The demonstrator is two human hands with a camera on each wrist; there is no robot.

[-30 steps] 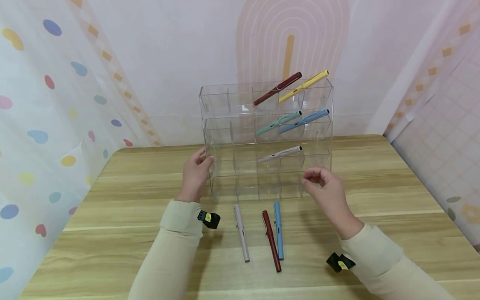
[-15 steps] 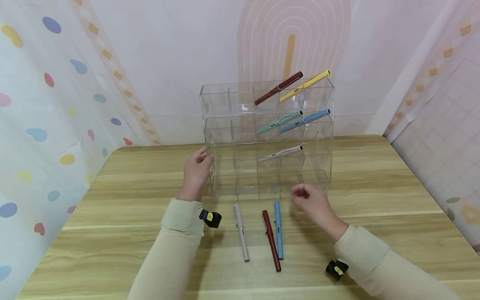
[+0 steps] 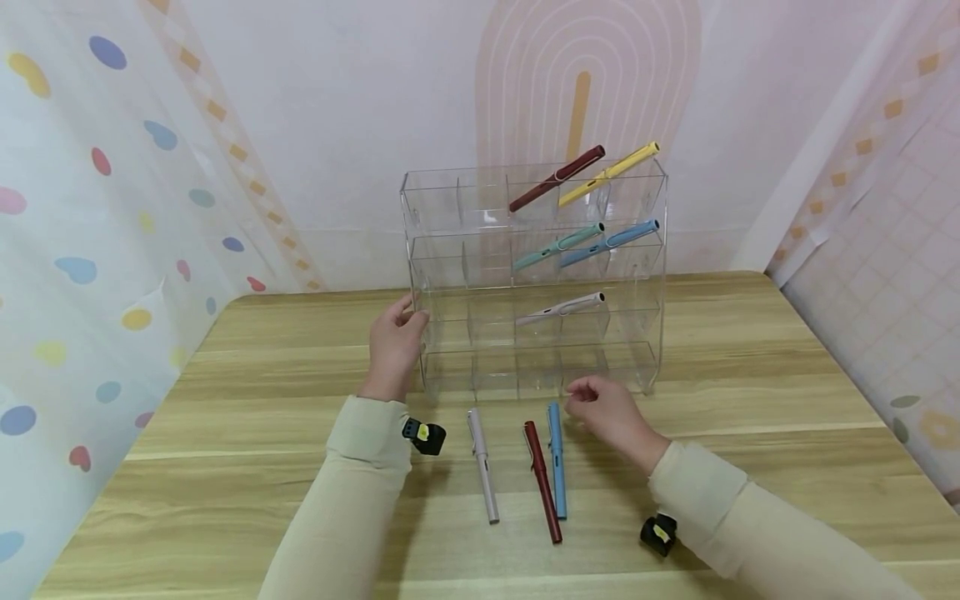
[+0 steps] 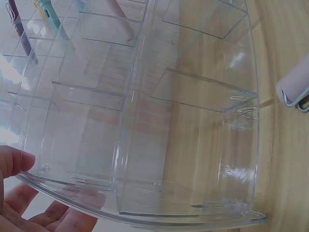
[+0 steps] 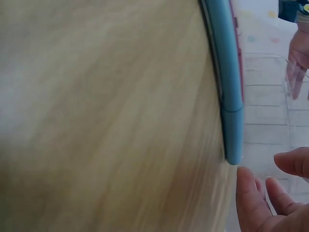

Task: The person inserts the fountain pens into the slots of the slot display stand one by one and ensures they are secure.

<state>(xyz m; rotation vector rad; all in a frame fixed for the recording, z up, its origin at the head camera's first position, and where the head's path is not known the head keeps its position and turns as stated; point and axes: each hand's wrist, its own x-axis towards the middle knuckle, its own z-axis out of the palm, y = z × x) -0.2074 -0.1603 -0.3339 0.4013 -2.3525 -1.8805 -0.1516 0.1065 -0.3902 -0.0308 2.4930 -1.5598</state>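
Observation:
A clear acrylic tiered rack stands on the wooden table. My left hand holds its left side panel, with the thumb inside and the other fingers outside. Before the rack lie a light blue pen, a dark red pen and a pale lilac pen. Just right of the blue pen's upper end is my right hand, holding nothing. Its thumb and fingertips are apart in the right wrist view, close to the end of the blue pen.
Several pens rest tilted in the rack's compartments: dark red and yellow on top, green and blue below, a pale one lower. A patterned curtain hangs behind the table.
My right hand has moved left and toward me, from the rack's lower right corner to beside the blue pen. The left hand stays on the rack, and the pens have not moved.

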